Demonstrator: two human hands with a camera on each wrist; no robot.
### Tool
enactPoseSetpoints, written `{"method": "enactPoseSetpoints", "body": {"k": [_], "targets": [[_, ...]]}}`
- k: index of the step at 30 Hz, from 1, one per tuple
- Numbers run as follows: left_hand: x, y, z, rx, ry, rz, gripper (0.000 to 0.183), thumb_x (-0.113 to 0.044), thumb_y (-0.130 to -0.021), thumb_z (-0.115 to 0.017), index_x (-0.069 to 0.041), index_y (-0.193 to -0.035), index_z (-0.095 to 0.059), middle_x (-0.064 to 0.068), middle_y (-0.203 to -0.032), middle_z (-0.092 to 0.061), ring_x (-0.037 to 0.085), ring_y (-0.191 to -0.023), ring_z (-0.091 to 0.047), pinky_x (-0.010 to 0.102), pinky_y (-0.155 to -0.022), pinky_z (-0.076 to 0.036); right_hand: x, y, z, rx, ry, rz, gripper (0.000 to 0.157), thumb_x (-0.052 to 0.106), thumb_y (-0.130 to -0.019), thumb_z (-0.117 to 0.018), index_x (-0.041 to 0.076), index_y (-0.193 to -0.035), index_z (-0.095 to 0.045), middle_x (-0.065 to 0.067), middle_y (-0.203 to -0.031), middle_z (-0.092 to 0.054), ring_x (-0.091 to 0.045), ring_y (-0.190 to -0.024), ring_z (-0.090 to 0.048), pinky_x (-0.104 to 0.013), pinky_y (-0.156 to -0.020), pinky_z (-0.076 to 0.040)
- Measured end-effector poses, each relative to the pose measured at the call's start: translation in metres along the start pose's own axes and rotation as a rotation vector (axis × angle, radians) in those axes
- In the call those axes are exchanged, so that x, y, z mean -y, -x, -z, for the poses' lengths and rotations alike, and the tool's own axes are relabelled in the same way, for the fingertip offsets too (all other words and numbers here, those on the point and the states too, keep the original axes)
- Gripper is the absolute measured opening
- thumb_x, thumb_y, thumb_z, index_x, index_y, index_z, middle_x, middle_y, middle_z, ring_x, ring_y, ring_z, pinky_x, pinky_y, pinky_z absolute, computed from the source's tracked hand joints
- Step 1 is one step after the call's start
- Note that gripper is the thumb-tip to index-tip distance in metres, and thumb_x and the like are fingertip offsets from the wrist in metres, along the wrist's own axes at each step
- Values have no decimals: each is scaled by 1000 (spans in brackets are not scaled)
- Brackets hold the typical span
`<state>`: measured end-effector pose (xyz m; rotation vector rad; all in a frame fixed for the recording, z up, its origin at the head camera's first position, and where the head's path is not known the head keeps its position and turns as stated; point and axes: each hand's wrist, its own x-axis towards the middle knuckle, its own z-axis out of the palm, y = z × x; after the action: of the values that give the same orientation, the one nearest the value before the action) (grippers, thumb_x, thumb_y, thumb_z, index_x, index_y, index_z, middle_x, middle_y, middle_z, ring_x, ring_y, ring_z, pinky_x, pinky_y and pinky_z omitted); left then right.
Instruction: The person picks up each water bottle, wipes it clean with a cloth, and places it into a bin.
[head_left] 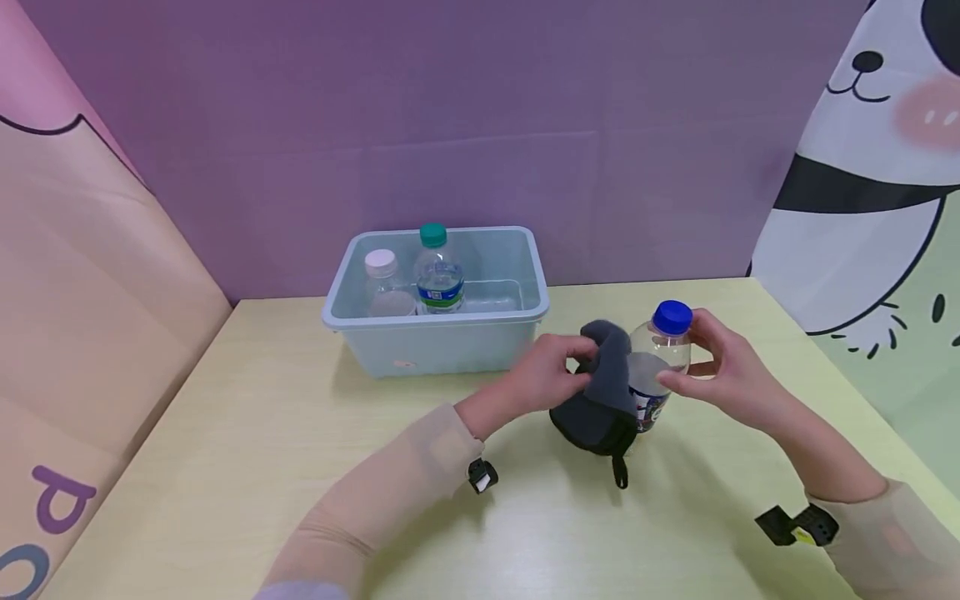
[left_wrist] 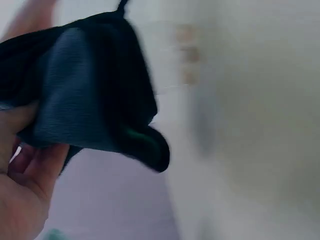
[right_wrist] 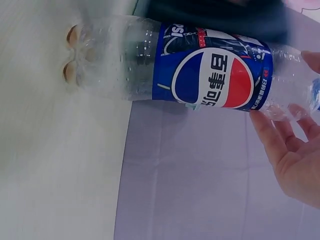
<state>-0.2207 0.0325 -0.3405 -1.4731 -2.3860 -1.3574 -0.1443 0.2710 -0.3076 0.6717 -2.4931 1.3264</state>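
Note:
My left hand (head_left: pixel 546 372) pinches a dark grey cloth piece (head_left: pixel 606 398) with black edging and a small hanging loop; it is folded, which hides its full shape. In the left wrist view the cloth (left_wrist: pixel 95 90) droops from the fingers and thumb. My right hand (head_left: pixel 731 371) grips a clear plastic bottle (head_left: pixel 649 358) around its upper part, below the blue cap (head_left: pixel 672 317). The bottle is upright, slightly tilted, and the cloth overlaps its left side in the head view. A blue, white and red Pepsi label (right_wrist: pixel 212 70) shows in the right wrist view.
A light blue plastic bin (head_left: pixel 442 346) stands at the back of the pale wooden table (head_left: pixel 247 467). Inside it are a bottle with a white cap (head_left: pixel 381 265) and one with a green cap (head_left: pixel 433 236). A purple backdrop (head_left: pixel 480 117) rises behind.

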Motion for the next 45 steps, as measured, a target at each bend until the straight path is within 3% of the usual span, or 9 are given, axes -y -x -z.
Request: {"method": "enactPoseSetpoints", "body": {"k": [5, 7, 10, 14, 20, 26, 35, 39, 45], "targets": [[18, 5, -14, 194, -140, 113, 14, 7, -83, -69, -5, -82, -61, 2, -75, -58, 14, -73, -52, 20, -68, -44, 1, 0, 0, 12, 22, -18, 56, -8, -80, -73, -1, -129, -46, 10, -115, -54, 2, -104, -53, -23, -71, -55], [19, 3, -15, 222, -176, 117, 16, 7, -82, -69, -6, -81, -60, -1, -71, -53, 14, -69, -46, 19, -63, -36, 0, -1, 0, 11, 25, -16, 57, -8, -80, -73, -1, -129, -45, 12, -116, -54, 2, -105, -52, -23, -71, -55], [19, 1, -13, 237, -192, 102, 15, 7, -83, -69, -6, -82, -60, 0, -72, -53, 15, -69, -46, 19, -64, -36, 0, -1, 0, 7, 28, -16, 58, -9, -80, -73, 0, -130, -45, 15, -116, -53, 2, -106, -52, -23, -71, -55], [18, 3, -12, 203, -151, 79, 14, 6, -84, -69, -5, -85, -62, 2, -79, -61, 15, -76, -55, 17, -70, -42, 0, 1, -1, 2, 27, -14, 58, -9, -80, -73, -1, -130, -45, 16, -116, -54, 2, -105, -53, -23, -71, -54], [9, -1, -4, 51, -10, -34, 14, 11, -83, -66, -2, -88, -66, 8, -90, -69, 18, -91, -65, 22, -84, -50, -1, 1, 0, 0, 19, 1, 60, -11, -78, -73, -2, -131, -44, 13, -116, -55, 2, -105, -53, -23, -70, -55], [-6, -12, 12, 8, 35, -78, 15, 11, -85, -62, 0, -94, -66, 8, -92, -69, 14, -92, -64, 16, -80, -48, -3, 2, 1, -6, 16, 1, 61, -11, -78, -73, -2, -131, -43, 17, -117, -56, 2, -105, -54, -23, -70, -55], [-38, -35, 33, -36, 84, -134, 14, 8, -87, -64, 1, -99, -68, 8, -93, -66, 12, -89, -61, 18, -71, -53, -3, 2, 1, 4, -5, 50, 60, -18, -75, -69, -4, -127, -44, 15, -113, -56, 0, -104, -54, -21, -71, -54], [-45, -38, 36, -16, 76, -111, 13, 6, -88, -64, 1, -99, -67, 8, -94, -65, 13, -88, -60, 17, -72, -52, -3, 2, 0, 5, -4, 52, 60, -20, -74, -67, -4, -126, -44, 16, -113, -54, 0, -105, -53, -21, -70, -54], [-36, -27, 30, -22, 106, -38, 14, 6, -89, -64, 1, -100, -67, 9, -96, -66, 14, -91, -60, 18, -73, -52, -3, 1, 1, 20, -3, 58, 60, -18, -75, -70, -5, -127, -43, 15, -114, -55, 1, -106, -54, -20, -71, -54]]}}
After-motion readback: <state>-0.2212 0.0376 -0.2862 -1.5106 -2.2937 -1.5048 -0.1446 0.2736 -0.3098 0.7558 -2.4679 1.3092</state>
